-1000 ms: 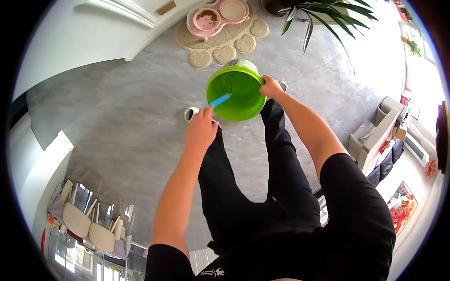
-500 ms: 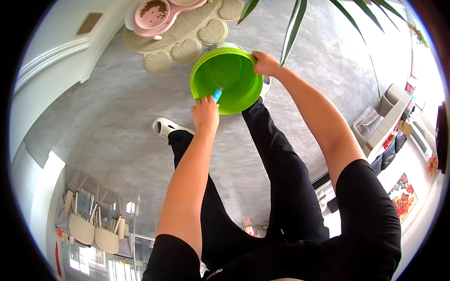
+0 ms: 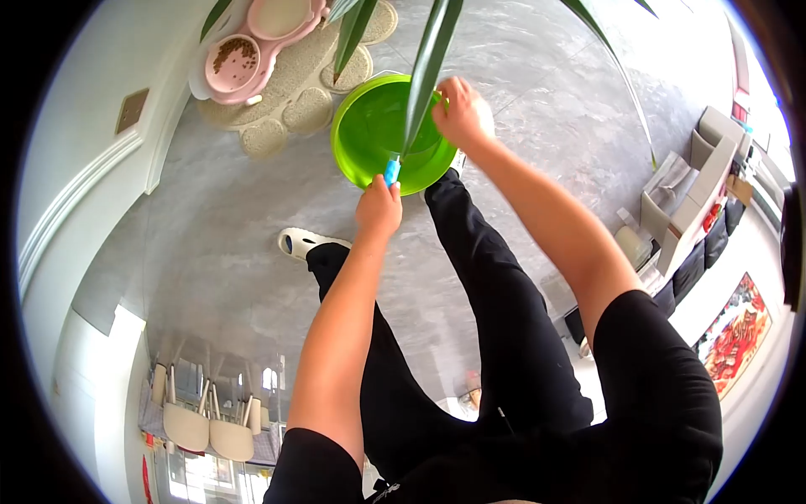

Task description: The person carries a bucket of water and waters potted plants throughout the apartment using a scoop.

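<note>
Pink twin-bowl stand [image 3: 270, 53] on a beige paw-shaped mat [image 3: 295, 70], pale chairs [image 3: 186, 427], red-patterned picture [image 3: 735, 336].

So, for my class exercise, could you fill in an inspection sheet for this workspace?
Surface: grey floor, mottled.
Job's things: green bucket, mouth facing the camera; blue item at its near rim.
Clutter: pink bowl stand on beige mat; plant leaf crossing the bucket view.
Hands: left hand holds the blue item; right hand at the bucket's right rim, grip unclear.
Cables: nothing seen.
Surroundings: chairs, painting.
</note>
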A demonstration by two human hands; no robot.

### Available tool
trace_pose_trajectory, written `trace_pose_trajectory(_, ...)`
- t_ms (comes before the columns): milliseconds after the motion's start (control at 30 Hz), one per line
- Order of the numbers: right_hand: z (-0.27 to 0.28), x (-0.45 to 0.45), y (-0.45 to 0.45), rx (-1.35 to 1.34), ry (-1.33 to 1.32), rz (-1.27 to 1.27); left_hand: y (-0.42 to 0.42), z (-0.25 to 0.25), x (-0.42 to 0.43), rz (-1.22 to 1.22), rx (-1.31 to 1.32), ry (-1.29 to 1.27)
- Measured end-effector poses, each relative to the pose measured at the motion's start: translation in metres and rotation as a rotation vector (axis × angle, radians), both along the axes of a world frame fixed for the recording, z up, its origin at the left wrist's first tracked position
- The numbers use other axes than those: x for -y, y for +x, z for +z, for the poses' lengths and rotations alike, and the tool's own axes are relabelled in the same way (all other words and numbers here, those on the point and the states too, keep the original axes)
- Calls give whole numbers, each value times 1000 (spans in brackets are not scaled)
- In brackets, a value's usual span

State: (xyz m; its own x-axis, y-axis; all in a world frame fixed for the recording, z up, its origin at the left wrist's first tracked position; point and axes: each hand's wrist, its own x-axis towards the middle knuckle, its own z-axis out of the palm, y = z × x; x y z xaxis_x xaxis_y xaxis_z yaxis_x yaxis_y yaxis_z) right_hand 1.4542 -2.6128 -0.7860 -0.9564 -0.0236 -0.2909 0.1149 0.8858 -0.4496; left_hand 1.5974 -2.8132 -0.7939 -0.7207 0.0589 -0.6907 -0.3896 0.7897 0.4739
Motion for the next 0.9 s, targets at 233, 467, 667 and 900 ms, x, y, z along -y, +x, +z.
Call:
trace_pose_trajectory(233, -1, 63, 89, 1017, -659, -922, 7, 8, 10, 138, 106, 220)
trace_pose_trajectory(467, -54, 72, 105, 857, -250, -377, 19, 17, 17, 87, 218, 360)
trace_pose_trajectory(667, -36, 65, 102, 470, 62, -147, 52, 40, 50, 12, 246, 353)
trace_pose_trajectory(900, -32, 68, 88, 631, 157, -79, 87, 65, 77, 6, 288, 325)
